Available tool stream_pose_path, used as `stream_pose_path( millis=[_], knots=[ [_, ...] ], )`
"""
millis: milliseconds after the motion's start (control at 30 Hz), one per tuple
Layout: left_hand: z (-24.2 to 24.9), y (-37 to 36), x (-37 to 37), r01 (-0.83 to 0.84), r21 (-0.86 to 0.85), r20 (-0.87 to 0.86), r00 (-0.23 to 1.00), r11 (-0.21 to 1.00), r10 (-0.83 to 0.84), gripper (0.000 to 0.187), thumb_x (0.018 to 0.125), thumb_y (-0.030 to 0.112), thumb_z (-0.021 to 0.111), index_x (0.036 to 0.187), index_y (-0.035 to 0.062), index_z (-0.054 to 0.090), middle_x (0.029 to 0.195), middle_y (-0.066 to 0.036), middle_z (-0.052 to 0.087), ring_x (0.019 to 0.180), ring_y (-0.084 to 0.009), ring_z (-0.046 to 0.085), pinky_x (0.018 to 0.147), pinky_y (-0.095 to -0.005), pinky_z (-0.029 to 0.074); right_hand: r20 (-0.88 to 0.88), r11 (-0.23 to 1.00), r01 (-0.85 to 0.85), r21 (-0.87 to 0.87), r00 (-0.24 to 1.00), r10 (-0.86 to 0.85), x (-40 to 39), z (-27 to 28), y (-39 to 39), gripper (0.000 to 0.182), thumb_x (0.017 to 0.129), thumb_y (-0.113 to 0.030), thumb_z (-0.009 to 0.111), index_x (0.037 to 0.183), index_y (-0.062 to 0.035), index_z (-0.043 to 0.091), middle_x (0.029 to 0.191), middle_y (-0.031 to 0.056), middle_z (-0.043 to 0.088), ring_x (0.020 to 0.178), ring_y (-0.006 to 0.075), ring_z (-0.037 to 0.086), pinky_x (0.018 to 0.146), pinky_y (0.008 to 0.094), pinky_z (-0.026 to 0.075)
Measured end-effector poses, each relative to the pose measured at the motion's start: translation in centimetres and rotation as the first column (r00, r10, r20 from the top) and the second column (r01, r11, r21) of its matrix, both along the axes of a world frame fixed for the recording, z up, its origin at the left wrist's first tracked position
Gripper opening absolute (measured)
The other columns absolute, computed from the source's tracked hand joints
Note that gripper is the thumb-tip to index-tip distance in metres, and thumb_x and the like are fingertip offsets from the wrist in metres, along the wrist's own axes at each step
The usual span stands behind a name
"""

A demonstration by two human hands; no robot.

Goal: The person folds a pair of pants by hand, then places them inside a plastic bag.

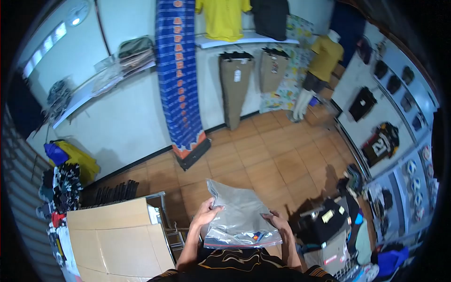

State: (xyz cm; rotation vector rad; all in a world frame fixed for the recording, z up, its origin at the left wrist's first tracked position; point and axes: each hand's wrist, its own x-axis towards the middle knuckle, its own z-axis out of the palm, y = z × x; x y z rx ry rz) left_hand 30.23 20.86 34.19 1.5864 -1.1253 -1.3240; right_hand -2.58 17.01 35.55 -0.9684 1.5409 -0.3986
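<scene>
A clear plastic bag (239, 209) with a folded grey-beige garment inside is held in front of my body. Its red-striped edge lies toward me, and a small coloured label shows near that edge. My left hand (206, 212) grips the bag's left side, thumb on top. On the opposite side, my right hand (278, 220) pinches the bag's edge, also with the thumb over it. The fingers beneath the bag are hidden.
A large cardboard sheet (120, 242) lies on a rack at my left. Folded clothes (329, 218) are piled at my right. Ahead stand a blue banner (178, 70) and a mannequin (324, 58) on the tiled floor (253, 157). Trousers (235, 87) hang on the wall.
</scene>
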Motion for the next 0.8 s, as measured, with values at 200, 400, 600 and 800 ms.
stream_pose_path(
  millis=[200,400,600,800],
  knots=[
    [5.4,-4.9,7.0,-0.245,-0.200,-0.022,0.969,0.949,0.246,0.018,0.089,0.014,0.073,0.096,0.0016,0.063,0.080,0.005,0.054,0.071,-0.0064,0.044,0.062,-0.0267,0.038,0.493,0.992,0.007,-0.124,0.868,0.056,9.1,-2.8,-12.0,0.035,0.090,-0.006,0.072,0.123,0.0031,0.063,0.110,0.0137,0.071,0.095,0.0178,0.067,0.084,0.0278,0.054],
    [4.6,-6.1,13.8,-0.471,-0.225,-0.012,0.877,0.853,0.481,0.017,0.089,0.009,0.071,0.102,0.0006,0.064,0.075,0.006,0.049,0.068,-0.0063,0.041,0.059,-0.0268,0.036,0.402,0.946,-0.243,-0.214,0.861,0.312,19.3,-0.5,-20.4,0.037,0.089,-0.009,0.072,0.125,-0.0016,0.066,0.106,0.0071,0.072,0.097,0.0152,0.065,0.085,0.0273,0.051],
    [4.9,-9.0,18.0,-0.706,-0.171,-0.165,0.708,0.687,0.686,0.016,0.090,0.008,0.070,0.103,-0.0002,0.066,0.081,0.005,0.059,0.072,-0.0045,0.048,0.063,-0.0233,0.039,0.238,0.802,-0.474,-0.364,0.785,0.572,29.1,-1.8,-29.7,0.044,0.090,-0.017,0.073,0.129,-0.0002,0.062,0.104,0.0080,0.072,0.092,0.0138,0.066,0.080,0.0271,0.050],
    [5.9,-15.1,24.0,-0.800,-0.188,-0.172,0.599,0.570,0.782,0.016,0.091,0.009,0.069,0.104,0.0008,0.066,0.081,0.006,0.059,0.073,-0.0045,0.049,0.066,-0.0228,0.039,0.240,0.606,-0.661,-0.443,0.563,0.790,39.7,2.7,-39.0,0.046,0.091,-0.015,0.072,0.133,-0.0029,0.062,0.103,0.0044,0.070,0.092,0.0111,0.061,0.082,0.0263,0.048]
  ],
)
